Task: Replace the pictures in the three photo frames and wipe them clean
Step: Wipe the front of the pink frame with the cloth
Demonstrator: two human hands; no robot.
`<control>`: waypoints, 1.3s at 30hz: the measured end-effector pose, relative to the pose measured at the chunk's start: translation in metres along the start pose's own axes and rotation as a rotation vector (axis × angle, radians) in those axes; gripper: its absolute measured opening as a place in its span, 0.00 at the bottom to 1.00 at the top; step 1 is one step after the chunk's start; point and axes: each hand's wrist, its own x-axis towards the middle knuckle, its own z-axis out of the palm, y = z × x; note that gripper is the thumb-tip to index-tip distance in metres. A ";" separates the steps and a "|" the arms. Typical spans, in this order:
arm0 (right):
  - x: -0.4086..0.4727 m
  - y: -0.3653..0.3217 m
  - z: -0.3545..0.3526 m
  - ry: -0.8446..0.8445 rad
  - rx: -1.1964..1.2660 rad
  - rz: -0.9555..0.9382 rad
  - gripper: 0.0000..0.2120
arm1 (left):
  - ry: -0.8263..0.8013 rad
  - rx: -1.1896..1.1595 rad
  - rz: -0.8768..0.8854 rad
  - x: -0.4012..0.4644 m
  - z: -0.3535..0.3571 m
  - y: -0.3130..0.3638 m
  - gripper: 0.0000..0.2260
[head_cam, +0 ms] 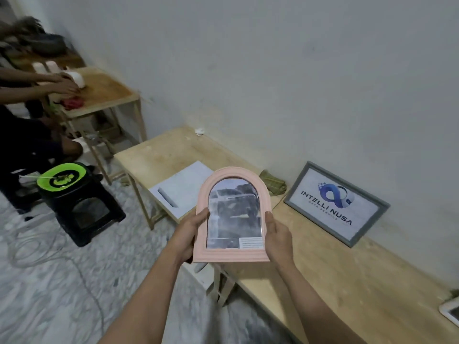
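The person's got the pink frame held up front-facing over the gap between the tables, left hand and right hand each curled round a side edge, thumbs on the front. The glass looks smudgy over the car picture, so this one probably needs opening or wiping next. Best bet: flip it and lay it face down on the table before fiddling with the back, and keep thumbs off the glass. The grey frame leans on the wall, cloth just beside it, within easy reach.
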 end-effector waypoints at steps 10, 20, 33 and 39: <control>0.036 -0.012 0.047 -0.016 0.016 0.080 0.38 | -0.032 -0.095 -0.106 0.059 -0.035 0.020 0.07; 0.198 0.011 0.039 -0.221 -0.120 0.143 0.22 | 0.060 0.015 -0.122 0.165 -0.015 0.033 0.12; 0.394 0.118 0.090 -0.440 -0.894 0.113 0.28 | 0.159 0.056 -0.189 0.275 -0.001 0.049 0.07; 0.375 0.109 0.087 -0.293 -0.551 0.076 0.09 | 0.153 0.037 -0.156 0.279 -0.002 0.063 0.06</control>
